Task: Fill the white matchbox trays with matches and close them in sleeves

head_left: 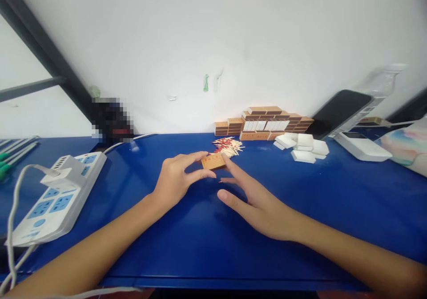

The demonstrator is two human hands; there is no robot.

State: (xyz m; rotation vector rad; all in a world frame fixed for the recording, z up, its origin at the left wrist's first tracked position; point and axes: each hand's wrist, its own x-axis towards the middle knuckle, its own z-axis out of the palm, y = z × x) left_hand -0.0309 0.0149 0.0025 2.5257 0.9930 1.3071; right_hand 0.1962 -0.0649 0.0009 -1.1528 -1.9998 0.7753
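My left hand (175,179) pinches a small orange-brown matchbox (213,161) between thumb and fingers, just above the blue table (200,237). My right hand (253,197) lies beside it with fingers stretched out, the index fingertip touching the box's right end. Right behind the box is a loose pile of red-tipped matches (228,145). Further back, stacked brown matchboxes (267,123) stand against the wall, with several white inner trays (303,148) to their right.
A white and blue power strip (53,192) with a plugged-in charger and cable lies at the left. A dark phone (343,110) leans at the back right above a white device (362,145). A colourful cloth (407,150) sits at the right edge.
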